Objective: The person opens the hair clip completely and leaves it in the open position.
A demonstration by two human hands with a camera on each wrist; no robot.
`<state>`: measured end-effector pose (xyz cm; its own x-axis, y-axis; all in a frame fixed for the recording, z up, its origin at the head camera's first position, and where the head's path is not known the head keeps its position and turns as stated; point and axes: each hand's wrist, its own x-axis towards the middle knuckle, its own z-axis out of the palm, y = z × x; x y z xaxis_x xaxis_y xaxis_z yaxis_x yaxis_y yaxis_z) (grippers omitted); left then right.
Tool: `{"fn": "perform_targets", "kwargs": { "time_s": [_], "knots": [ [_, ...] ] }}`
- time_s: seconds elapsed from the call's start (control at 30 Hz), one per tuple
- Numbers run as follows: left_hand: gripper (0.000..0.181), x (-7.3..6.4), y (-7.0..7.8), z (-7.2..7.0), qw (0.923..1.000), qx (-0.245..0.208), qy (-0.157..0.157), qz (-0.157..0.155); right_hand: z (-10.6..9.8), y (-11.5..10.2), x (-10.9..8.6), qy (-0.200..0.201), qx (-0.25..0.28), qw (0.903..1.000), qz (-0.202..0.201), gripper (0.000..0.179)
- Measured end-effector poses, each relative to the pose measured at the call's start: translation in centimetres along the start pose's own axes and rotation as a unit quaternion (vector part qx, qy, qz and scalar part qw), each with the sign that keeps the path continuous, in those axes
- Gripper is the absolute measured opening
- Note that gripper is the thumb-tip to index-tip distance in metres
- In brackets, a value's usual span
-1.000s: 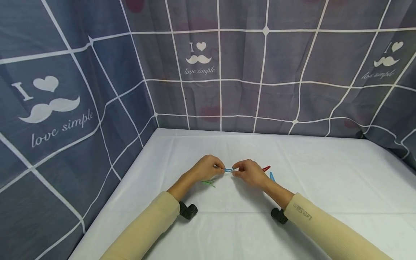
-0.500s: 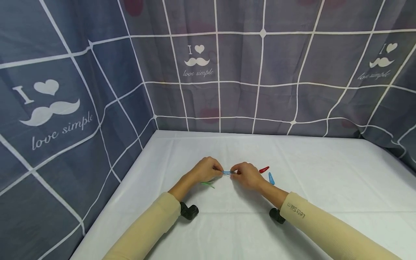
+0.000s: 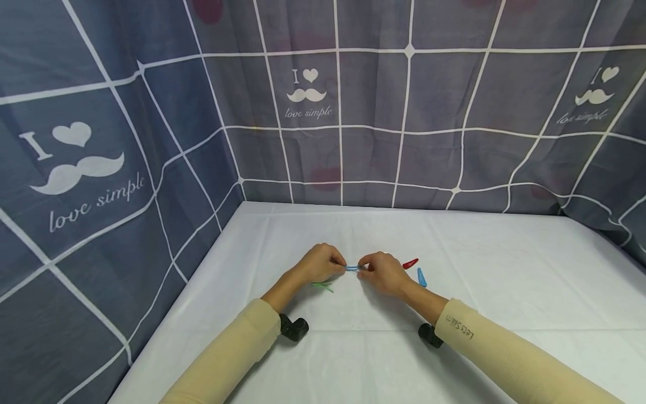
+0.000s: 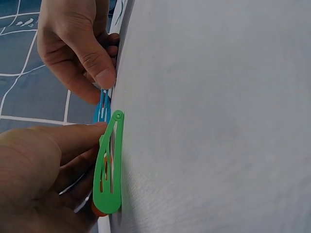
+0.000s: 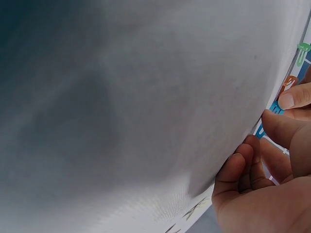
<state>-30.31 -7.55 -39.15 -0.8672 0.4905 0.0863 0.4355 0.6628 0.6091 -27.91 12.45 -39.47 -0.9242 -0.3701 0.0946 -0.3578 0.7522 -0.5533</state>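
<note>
— What do the hands have hold of?
— A blue hair clip (image 3: 351, 269), between them just over the table. The left hand (image 3: 320, 264) pinches its broader end, thumb against finger; the right hand (image 3: 384, 273) pinches the narrower one.

— Why both ends?
— My guess is that something so slim turns easily if held at one point, so a hand at each tip steadies it. The fingertips stay at the ends, which leaves the middle bare.

— Is the clip sprung or flat?
— I can't tell; the fingers cover too much of it.

— What lies closest?
— A green clip (image 4: 117, 162), just beside the left hand on the near side. An orange clip (image 5: 290, 81) shows partly beyond it, mostly hidden by the hand in the left wrist view.

— And on the other side?
— A red clip (image 3: 410, 263) and a second blue clip (image 3: 421, 278) lie just past the right hand, near each other. Perhaps they sit off there to leave the fingers room.

— What's under it all?
— A white-covered table (image 3: 353, 359), with a grey checked curtain (image 3: 373, 151) behind, probably hung to screen the background.
</note>
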Motion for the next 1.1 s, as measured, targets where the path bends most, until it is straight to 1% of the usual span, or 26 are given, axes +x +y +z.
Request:
{"fn": "perform_targets", "kwargs": {
  "time_s": [0.2, 0.43, 0.63, 0.8, 0.97, 1.1],
  "knots": [
    [0.008, -0.07, -0.15, 0.04, 1.0, -0.006, 0.002, 0.002, 0.06, -0.03, -0.07, -0.004, -0.001, 1.0, 0.001, 0.019],
    [0.009, -0.15, -0.23, 0.06, 1.0, -0.005, 0.002, 0.001, 0.15, 0.03, 0.03, -0.002, 0.002, 0.9999, 0.013, 0.018],
    [0.009, -0.57, -0.39, -0.06, 1.0, 0.0, 0.001, -0.007, 0.42, -0.08, 0.11, -0.003, 0.015, 0.9999, -0.004, 0.018],
    [0.01, -0.79, -0.32, -0.18, 1.0, -0.009, 0.0, -0.004, 0.46, -0.17, 0.06, -0.001, 0.016, 0.9999, 0.001, 0.017],
    [0.01, -0.55, -0.22, -0.18, 0.9999, -0.009, -0.001, -0.004, 0.21, -0.07, 0.01, -0.003, 0.017, 0.9999, 0.001, 0.019],
    [0.012, -0.28, -0.1, -0.11, 0.9999, -0.017, -0.004, 0.002, -0.2, 0.1, -0.08, -0.002, 0.022, 0.9998, -0.003, 0.021]
  ]
}}
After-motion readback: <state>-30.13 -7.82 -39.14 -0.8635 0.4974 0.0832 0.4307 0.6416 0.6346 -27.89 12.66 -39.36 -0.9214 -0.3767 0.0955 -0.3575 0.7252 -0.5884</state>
